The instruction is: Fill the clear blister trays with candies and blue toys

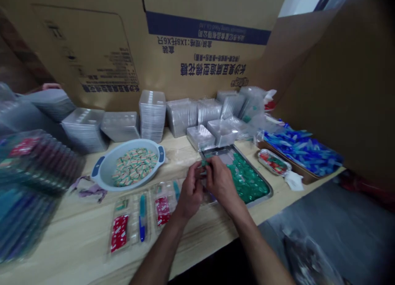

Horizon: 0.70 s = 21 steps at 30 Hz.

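My left hand (191, 190) and my right hand (220, 182) meet above the near left corner of a steel tray (262, 185). Their fingertips pinch a small green wrapped piece (204, 163). Many similar green pieces (247, 180) lie heaped in the tray. A clear plastic blister tray (163, 196) lies under and left of my hands, partly hidden by them. Next to it is another blister tray (129, 221) holding red and blue packets. A pale blue bowl (103, 170) of small multicoloured wrapped pieces stands farther left.
Stacks of clear trays (151, 116) line the back of the wooden table (77, 235), before large cardboard sheets (200, 59). Filled blister stacks (31, 165) sit at left; a brown tray of blue pieces (300, 151) sits at right. Another person's hand (51, 86) shows far left.
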Tool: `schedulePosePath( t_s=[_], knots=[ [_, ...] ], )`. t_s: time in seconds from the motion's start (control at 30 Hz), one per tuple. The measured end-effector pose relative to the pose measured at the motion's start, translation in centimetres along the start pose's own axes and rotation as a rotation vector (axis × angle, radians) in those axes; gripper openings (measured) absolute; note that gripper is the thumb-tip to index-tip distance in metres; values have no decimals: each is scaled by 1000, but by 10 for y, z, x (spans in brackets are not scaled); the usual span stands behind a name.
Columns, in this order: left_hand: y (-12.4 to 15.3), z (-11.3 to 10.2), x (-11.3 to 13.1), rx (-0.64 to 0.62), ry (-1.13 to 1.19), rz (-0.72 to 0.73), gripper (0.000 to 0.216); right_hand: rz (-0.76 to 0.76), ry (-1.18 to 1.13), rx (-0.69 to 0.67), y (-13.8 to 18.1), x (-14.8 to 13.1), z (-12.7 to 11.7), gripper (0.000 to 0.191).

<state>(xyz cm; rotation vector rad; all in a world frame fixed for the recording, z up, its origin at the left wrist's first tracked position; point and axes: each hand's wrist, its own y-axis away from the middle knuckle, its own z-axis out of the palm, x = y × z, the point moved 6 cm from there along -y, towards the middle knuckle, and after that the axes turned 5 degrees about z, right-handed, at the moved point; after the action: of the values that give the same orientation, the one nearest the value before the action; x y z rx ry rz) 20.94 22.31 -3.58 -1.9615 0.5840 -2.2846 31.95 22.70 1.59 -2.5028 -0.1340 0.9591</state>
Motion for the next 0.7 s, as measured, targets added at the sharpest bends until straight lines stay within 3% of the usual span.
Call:
schedulePosePath(
  t_s=[0.2, 0.27, 0.33, 0.43, 0.5, 0.57, 0.7],
  knots=[
    [-7, -8, -4, 149, 127, -131, 51, -13, -189, 29, -5, 11, 2, 28],
    [-9, -14, -9, 233, 176, -198, 55, 9, -170, 89, -7, 34, -8, 30],
    [-10, -21, -12, 304, 207, -242, 57, 108, 1, 93, -10, 67, -18, 29],
    [-11, -25, -13, 342, 244, -289, 57, 309, 375, -105, -14, 121, -22, 38],
    [-10, -25, -13, 345, 249, -318, 56, 355, 532, -248, -14, 142, -19, 39],
    [-9, -23, -13, 349, 245, -333, 55, 345, 580, -318, -14, 150, -14, 34],
    [-8, -21, -16, 341, 248, -325, 54, 349, 560, -306, -14, 149, -8, 30]
  ],
)
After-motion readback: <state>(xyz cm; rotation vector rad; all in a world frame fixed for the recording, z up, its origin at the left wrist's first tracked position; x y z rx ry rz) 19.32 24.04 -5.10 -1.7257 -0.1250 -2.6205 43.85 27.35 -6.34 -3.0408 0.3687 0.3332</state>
